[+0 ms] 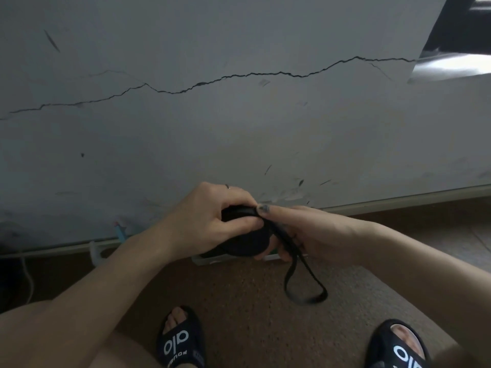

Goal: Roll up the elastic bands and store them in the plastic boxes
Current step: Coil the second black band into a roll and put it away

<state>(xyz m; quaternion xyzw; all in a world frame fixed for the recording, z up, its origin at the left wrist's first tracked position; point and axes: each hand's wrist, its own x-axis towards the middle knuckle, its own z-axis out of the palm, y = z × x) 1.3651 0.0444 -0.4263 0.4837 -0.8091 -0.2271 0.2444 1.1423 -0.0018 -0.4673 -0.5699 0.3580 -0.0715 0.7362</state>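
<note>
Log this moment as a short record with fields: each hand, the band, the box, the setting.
left hand: grips the rolled part of the band
right hand: holds the band beside the roll
elastic band: black, partly rolled, loose loop hanging below the hands
plastic box: on the floor under the hands, mostly hidden
setting: cracked wall, brown carpet

Bare forearms; ring (pixel 227 186); black slides (pixel 180 341), white lettering.

head view | looks forward and down | close over hands (pixel 265 229) | cracked wall (pixel 239 115) ahead
</note>
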